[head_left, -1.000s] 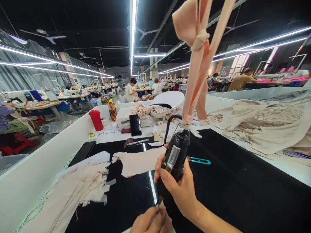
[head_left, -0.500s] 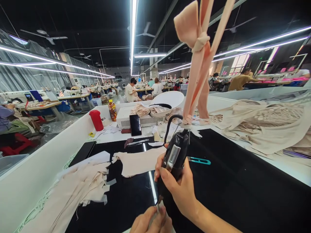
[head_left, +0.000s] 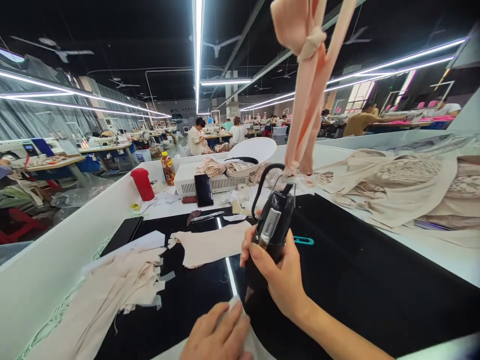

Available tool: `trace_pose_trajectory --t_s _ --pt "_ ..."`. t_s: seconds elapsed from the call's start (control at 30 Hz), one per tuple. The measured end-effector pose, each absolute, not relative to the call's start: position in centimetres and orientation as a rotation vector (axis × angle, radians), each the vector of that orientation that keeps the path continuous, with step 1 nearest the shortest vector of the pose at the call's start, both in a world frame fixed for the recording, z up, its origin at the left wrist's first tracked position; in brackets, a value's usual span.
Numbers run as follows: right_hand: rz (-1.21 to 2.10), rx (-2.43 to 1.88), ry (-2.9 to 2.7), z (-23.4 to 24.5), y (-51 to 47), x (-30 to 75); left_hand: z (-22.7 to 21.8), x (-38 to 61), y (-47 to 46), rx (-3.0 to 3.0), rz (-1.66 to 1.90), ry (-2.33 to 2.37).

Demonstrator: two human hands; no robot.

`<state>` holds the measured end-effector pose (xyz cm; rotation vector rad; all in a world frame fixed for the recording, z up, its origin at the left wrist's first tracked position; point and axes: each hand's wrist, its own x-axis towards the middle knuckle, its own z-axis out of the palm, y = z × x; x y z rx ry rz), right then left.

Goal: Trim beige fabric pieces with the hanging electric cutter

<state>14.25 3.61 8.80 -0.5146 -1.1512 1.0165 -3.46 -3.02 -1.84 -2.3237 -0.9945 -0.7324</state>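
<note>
My right hand (head_left: 282, 278) is wrapped round a black hand tool (head_left: 270, 231) with a metal clip, which hangs from knotted pink fabric strips (head_left: 308, 95). The tool's tip points down at a pale fabric piece (head_left: 240, 330) on the black table top (head_left: 356, 280). My left hand (head_left: 216, 335) lies on that piece at the bottom edge, fingers together and flat, holding it down.
A pile of beige cut pieces (head_left: 112, 295) lies left, one flat piece (head_left: 210, 245) ahead, and teal snips (head_left: 303, 241) behind the tool. Beige lace garments (head_left: 405, 185) cover the right side. A phone (head_left: 204, 190), a red cup (head_left: 142, 184) and a white bowl (head_left: 258, 150) stand farther back. Other people work at distant tables.
The view has tilted and shifted a little. My left hand has moved up into view and flattened on the pale fabric. The tool has shifted slightly towards it.
</note>
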Motion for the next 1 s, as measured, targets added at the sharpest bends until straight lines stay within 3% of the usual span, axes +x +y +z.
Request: trace_pose_trajectory --t_s 0.17,0.5,0.73,0.87,1.0 --pt "0.985 -0.53 -1.136 9.2 2.5 16.7 0.4 -5.7 -1.8 -2.311 -0.636 -0.99" --pt "0.99 -0.535 -1.187 8.2 0.5 18.4 2.6 -2.5 -3.1 -2.506 -0.85 -0.856" --pt "0.985 -0.587 -1.168 7.9 0.5 18.4 0.7 1.7 -2.5 -2.572 -0.957 -0.743" --pt "0.976 -0.595 -1.176 8.0 0.3 18.5 1.7 1.3 -2.0 -2.745 -0.91 -0.964" --pt "0.96 -0.591 -1.196 8.2 -0.2 18.6 3.5 0.6 -1.9 -2.62 -1.123 -1.321"
